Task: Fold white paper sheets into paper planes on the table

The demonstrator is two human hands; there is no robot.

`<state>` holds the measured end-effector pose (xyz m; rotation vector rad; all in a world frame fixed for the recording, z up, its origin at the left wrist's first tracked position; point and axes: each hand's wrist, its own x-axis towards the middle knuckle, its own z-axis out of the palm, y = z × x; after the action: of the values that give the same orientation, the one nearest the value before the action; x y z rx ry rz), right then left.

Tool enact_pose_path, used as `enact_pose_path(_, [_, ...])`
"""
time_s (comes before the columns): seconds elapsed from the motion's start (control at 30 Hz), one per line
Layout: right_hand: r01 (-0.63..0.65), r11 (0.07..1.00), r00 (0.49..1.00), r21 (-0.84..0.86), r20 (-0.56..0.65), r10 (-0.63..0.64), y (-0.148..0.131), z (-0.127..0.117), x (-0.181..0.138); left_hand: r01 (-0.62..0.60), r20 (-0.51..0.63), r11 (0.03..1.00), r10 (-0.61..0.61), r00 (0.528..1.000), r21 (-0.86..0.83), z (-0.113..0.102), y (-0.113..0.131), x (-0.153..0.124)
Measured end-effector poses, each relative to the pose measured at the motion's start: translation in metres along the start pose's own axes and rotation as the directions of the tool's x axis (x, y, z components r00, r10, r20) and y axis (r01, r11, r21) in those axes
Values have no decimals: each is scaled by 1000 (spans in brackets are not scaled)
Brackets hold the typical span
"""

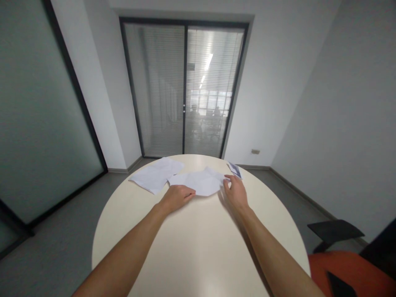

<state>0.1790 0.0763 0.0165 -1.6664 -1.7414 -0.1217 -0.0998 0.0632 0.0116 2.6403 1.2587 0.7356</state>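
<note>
A creased white sheet of paper (199,181) lies in front of me, between my two hands. My left hand (177,198) is closed at its near left edge, thumb and fingers pressed together on the paper. At the right end, my right hand (235,192) pinches the sheet's edge between thumb and forefinger. Another creased sheet (157,174) lies to the left, close to the first one. Just beyond my right hand is a small folded paper piece (235,169) with a dark bluish patch, partly hidden by my fingers.
The papers rest on a round cream table (192,247). An office chair with an orange seat (349,272) and a black armrest (335,229) stands at the right. Beyond the table is a glass door with blinds (161,90). A frosted glass panel (40,107) rises at the left.
</note>
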Motion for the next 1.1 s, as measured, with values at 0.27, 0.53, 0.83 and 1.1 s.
enact_pose_path(0.27, [170, 985, 978, -5, 120, -168, -10, 3, -5, -130, 218, 990, 138, 966, -48, -2, 36, -3])
enact_pose_path(0.53, [233, 971, 831, -49, 528, -173, -23, 23, -27, 37, 167, 999, -36, 985, -1, -6, 53, 3])
enact_pose_path(0.83, [323, 942, 787, 89, 529, -319, -46, 27, -36, 232, 97, 965, -245, 965, 124, 51, 28, 4])
enact_pose_path(1.1, [266, 961, 751, 79, 608, -257, -43, 31, -33, 268, 131, 950, -290, 948, 163, 50, 29, 3])
